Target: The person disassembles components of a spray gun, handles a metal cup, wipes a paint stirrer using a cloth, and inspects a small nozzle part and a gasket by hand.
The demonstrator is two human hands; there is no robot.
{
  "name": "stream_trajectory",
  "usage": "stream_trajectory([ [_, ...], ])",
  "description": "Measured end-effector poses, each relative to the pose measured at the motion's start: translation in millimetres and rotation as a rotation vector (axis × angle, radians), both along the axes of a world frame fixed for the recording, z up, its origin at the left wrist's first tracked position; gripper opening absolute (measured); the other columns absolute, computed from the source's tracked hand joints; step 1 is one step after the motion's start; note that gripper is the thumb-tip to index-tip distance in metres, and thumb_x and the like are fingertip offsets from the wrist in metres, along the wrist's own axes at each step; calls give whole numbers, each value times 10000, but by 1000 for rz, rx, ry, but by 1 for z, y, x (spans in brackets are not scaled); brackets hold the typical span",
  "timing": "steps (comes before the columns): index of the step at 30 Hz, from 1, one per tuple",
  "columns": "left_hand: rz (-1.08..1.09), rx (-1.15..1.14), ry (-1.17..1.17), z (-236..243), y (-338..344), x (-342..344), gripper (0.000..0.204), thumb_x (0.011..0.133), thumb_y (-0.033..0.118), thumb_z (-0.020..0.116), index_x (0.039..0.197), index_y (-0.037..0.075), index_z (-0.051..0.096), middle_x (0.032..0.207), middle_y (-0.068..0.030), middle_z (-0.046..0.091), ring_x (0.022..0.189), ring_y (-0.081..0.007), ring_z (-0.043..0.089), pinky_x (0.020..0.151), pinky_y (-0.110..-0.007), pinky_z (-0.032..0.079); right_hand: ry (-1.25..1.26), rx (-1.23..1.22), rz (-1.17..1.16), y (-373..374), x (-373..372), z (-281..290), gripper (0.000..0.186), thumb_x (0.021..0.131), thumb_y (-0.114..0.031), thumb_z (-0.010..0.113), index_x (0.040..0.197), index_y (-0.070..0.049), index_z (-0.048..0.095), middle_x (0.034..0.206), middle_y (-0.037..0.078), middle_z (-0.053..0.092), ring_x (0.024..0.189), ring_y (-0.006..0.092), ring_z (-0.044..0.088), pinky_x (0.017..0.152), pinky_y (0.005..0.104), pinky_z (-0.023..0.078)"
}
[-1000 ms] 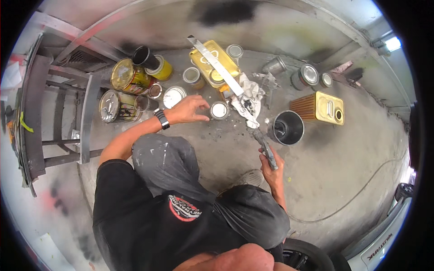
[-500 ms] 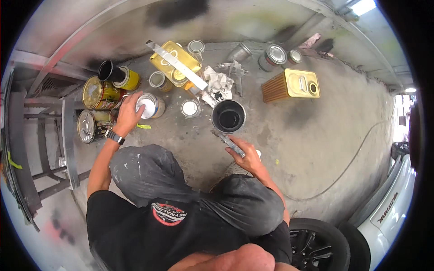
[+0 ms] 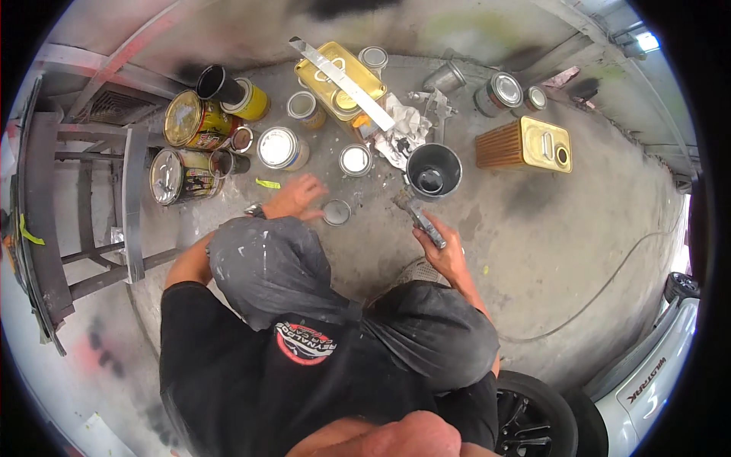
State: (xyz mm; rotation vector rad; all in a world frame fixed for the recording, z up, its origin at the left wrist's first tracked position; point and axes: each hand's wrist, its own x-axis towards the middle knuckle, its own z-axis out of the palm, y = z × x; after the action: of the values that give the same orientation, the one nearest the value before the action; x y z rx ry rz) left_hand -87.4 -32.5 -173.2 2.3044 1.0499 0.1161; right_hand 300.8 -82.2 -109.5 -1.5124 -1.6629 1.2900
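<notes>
My left hand (image 3: 299,198) is over the floor in front of my left knee, its fingers apart and slightly blurred. Just right of its fingertips lies a small round grey lid or shallow cup (image 3: 336,213); I cannot tell whether they touch. My right hand (image 3: 445,247) grips a grey, paint-smeared tool (image 3: 428,226) with a flat handle and a dark, rough end. That end points toward a dark open pot (image 3: 433,170) with dark contents. Beyond my left hand stand a larger round can (image 3: 282,148) with a pale top and a smaller white-topped can (image 3: 355,160).
Paint tins (image 3: 183,175) cluster at the left beside a grey metal stand (image 3: 133,206). A yellow rectangular can (image 3: 335,65) lies behind, with a metal strip (image 3: 343,80) across it. Crumpled paper (image 3: 403,133), a gold can (image 3: 544,145) and a hose (image 3: 601,286) are farther right.
My left hand has left the pale-topped can and come nearer, to the right. The small round lid or cup now lies beside it. My right hand still holds the tool; the view has shifted.
</notes>
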Motion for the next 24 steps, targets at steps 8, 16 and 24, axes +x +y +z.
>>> stream_trajectory([
  [8, -93, 7, 196, -69, -29, 33, 958, 623, 286, 891, 1458, 197, 430, 1347, -126, 467, 1231, -326, 455, 980, -487, 400, -40, 59, 37, -2, 2, 7, 406, 861, -153, 733, 1232, -19, 636, 1096, 240, 688, 1006, 377, 682, 856, 391, 525],
  [16, 146, -358, -145, -17, -19, 25, 865, 625, 199, 894, 1393, 176, 496, 1192, -126, 513, 1125, -319, 509, 982, -386, 402, -111, 62, 55, -11, 17, 2, 423, 866, -209, 726, 1247, -51, 635, 1201, 187, 663, 1086, 381, 639, 904, 421, 519],
  [24, 654, -494, -440, 126, 20, -32, 781, 686, 214, 890, 1343, 63, 495, 1216, -39, 550, 1148, -157, 535, 974, -300, 426, -70, 106, 174, 4, 1, 1, 427, 874, -234, 715, 1251, -52, 631, 1206, 184, 661, 1084, 387, 635, 916, 426, 514],
])
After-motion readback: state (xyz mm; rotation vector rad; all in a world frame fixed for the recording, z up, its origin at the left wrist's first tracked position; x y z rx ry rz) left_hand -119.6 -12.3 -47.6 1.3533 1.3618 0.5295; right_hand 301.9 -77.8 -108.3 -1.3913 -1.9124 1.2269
